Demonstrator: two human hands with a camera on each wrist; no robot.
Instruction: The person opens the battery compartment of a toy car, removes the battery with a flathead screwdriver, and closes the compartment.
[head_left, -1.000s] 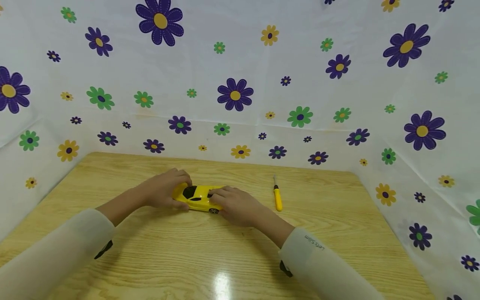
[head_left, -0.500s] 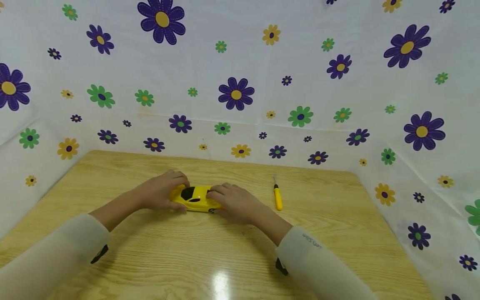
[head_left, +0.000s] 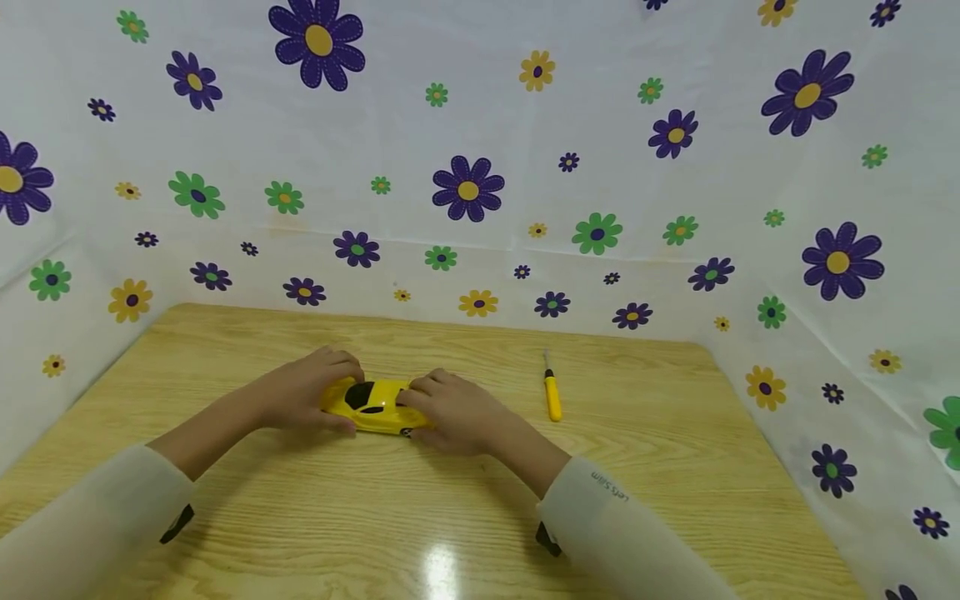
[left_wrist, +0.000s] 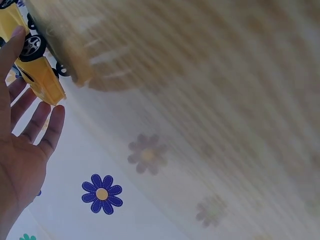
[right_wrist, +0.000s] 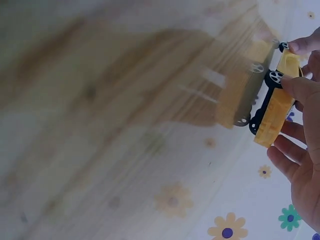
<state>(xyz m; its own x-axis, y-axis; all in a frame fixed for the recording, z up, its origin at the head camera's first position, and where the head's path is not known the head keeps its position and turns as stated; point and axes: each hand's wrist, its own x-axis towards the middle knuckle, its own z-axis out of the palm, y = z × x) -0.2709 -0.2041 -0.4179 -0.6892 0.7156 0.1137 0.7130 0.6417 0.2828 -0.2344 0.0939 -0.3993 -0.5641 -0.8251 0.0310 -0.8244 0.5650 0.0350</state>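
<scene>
A yellow toy car point(head_left: 381, 405) with dark windows is held between both hands left of the table's middle. My left hand point(head_left: 300, 393) grips its left end, thumb along the near side and fingers over the far side. At the other end, my right hand point(head_left: 456, 412) holds the car with fingers over the top and thumb low on the near side. In the left wrist view a black wheel point(left_wrist: 33, 46) shows beside the thumb. The right wrist view has the car's end point(right_wrist: 272, 120) and dark underside close above the glossy tabletop.
A screwdriver point(head_left: 552, 395) with a yellow handle lies to the right of the car, shaft pointing away. The wooden table point(head_left: 675, 467) is bordered by a white flowered cloth point(head_left: 405, 150) at the back and sides.
Both hands have moved the toy car left and slightly nearer to me, keeping their hold on it. The screwdriver has stayed in place.
</scene>
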